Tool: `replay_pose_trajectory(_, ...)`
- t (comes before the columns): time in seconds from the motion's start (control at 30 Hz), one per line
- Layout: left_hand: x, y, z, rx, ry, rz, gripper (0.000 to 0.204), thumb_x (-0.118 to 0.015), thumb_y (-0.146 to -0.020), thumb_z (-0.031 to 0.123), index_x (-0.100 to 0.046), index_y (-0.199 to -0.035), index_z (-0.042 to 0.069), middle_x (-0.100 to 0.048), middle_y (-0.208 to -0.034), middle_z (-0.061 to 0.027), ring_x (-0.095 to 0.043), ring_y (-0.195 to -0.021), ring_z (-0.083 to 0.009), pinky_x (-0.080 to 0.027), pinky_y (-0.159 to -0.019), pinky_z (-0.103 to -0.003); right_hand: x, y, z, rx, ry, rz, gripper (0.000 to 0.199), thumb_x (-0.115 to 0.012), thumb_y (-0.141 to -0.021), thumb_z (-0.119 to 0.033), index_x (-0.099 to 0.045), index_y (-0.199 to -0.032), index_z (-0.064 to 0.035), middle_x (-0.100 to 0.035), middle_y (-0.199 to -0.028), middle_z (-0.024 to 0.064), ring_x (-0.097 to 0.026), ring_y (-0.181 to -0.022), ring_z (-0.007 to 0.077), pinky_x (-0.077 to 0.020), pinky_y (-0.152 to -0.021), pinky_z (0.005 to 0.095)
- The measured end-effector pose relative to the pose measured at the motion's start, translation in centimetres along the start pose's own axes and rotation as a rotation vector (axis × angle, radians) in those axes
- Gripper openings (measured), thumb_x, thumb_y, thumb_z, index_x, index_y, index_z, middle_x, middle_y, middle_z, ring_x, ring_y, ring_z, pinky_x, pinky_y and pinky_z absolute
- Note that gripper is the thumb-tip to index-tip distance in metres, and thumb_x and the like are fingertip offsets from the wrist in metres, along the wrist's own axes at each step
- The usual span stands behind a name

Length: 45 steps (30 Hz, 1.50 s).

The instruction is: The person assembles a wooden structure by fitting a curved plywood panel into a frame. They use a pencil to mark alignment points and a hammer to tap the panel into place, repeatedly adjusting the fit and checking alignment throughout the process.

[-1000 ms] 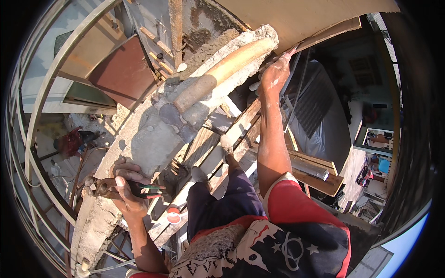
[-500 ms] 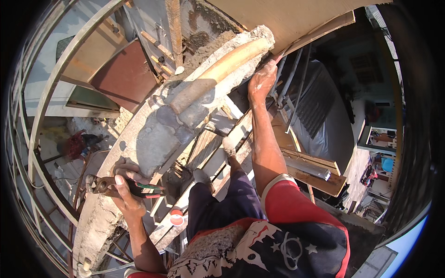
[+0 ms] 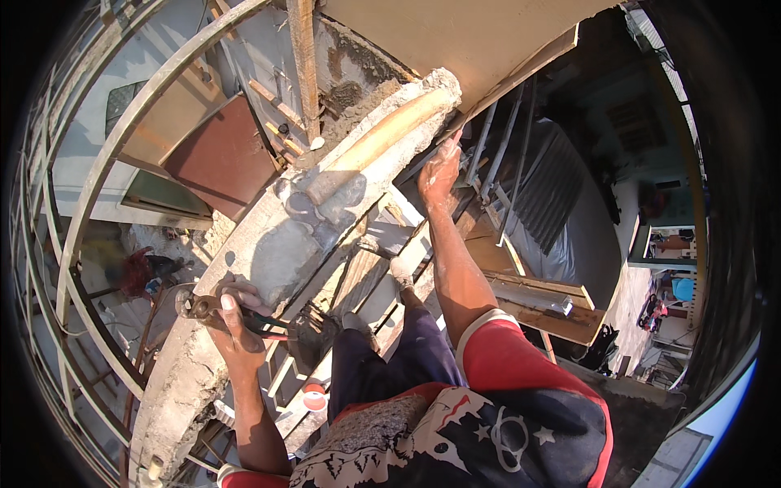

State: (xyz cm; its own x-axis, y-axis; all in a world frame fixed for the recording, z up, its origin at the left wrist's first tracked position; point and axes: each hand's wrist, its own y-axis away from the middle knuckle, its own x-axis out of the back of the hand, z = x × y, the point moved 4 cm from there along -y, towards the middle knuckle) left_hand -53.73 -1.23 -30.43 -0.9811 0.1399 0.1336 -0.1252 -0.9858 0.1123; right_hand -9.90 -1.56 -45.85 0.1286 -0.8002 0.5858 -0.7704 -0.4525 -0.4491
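My left hand [image 3: 238, 325] is closed around a pair of pliers [image 3: 272, 329] over the near left part of a rough concrete beam [image 3: 281, 256]. The pliers' worn metal head points left and their handles, coloured green and red, stick out to the right. My right hand [image 3: 440, 175], dusted with pale cement, reaches up beside the beam's far right end. Its fingers are stretched along the beam's side, close to the edge of a large plywood board [image 3: 480, 41]; the fingertips are partly in shadow. A rounded yellowish length [image 3: 386, 134] lies embedded along the beam's top.
Curved metal bars [image 3: 77, 244] run down the left side. Below me, wooden planks [image 3: 358, 285] cross around my feet, with gaps between them. A corrugated sheet [image 3: 549, 191] lies lower at right, past leaning metal poles [image 3: 496, 146]. A red-brown board [image 3: 221, 159] stands beyond the beam.
My right hand has drawn back a little toward me and left, down the beam's side. My left hand has shifted slightly right and up with the pliers. The whole view has tilted slightly.
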Motion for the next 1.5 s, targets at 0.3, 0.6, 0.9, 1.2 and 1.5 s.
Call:
replay_pose_trajectory(0.3, 0.5, -0.2, -0.7, -0.106, -0.072, -0.010, 0.049, -0.035, -0.108, 0.039, -0.057, -0.089, 0.000, -0.063, -0.070, -0.0114, -0.062, -0.083, -0.0241, -0.037, -0.107, -0.047, 3.2, 0.3, -4.1, -0.114, -0.031, -0.016, 0.049, -0.034, -0.110, -0.025, -0.038, -0.147, 0.0066, -0.049, -0.085, 0.0190, -0.051, -0.073, 0.0337, -0.0434, -0.069, 0.0453)
replay_pose_trajectory(0.6, 0.5, -0.3, -0.4, -0.180, -0.177, -0.024, 0.055, -0.033, -0.106, 0.042, -0.059, -0.079, 0.001, -0.064, -0.069, -0.0102, -0.061, -0.088, -0.0241, -0.037, -0.107, -0.047, 2.9, -5.8, -4.7, -0.053, -0.089, 0.077, 0.041, -0.035, -0.110, -0.032, -0.053, -0.106, 0.0052, -0.054, -0.084, 0.0223, -0.054, -0.077, 0.0422, -0.0420, -0.074, 0.0509)
replay_pose_trajectory(0.9, -0.4, -0.4, 0.4, -0.160, -0.219, -0.044, 0.068, -0.029, -0.108, 0.047, -0.059, -0.068, 0.001, -0.057, -0.082, -0.0119, -0.054, -0.080, -0.0205, -0.038, -0.104, -0.042, -2.6, -1.1, 1.0, -0.401, -0.257, -0.049, 0.038, -0.034, -0.111, -0.031, -0.049, -0.104, 0.0040, -0.056, -0.083, 0.0296, -0.057, -0.075, 0.0464, -0.0437, -0.071, 0.0529)
replay_pose_trajectory(1.2, -0.8, 0.0, 0.7, -0.205, -0.278, -0.056, 0.068, -0.023, -0.108, 0.045, -0.058, -0.068, 0.003, -0.056, -0.080, -0.0112, -0.054, -0.082, -0.0215, -0.032, -0.112, -0.046, 1.9, 3.0, -2.0, -0.281, -0.138, -0.090, 0.051, -0.032, -0.111, -0.035, -0.049, -0.139, 0.0038, -0.055, -0.087, 0.0163, -0.053, -0.074, 0.0292, -0.0428, -0.071, 0.0421)
replay_pose_trajectory(1.5, -0.3, -0.5, 0.4, -0.202, -0.245, -0.094, 0.066, -0.025, -0.108, 0.046, -0.057, -0.069, 0.003, -0.056, -0.079, -0.0120, -0.054, -0.081, -0.0219, -0.033, -0.112, -0.047, 2.9, -7.3, -5.3, -0.121, -0.100, 0.023, 0.039, -0.035, -0.111, -0.032, -0.050, -0.102, 0.0037, -0.049, -0.083, 0.0203, -0.048, -0.074, 0.0365, -0.0415, -0.074, 0.0480)
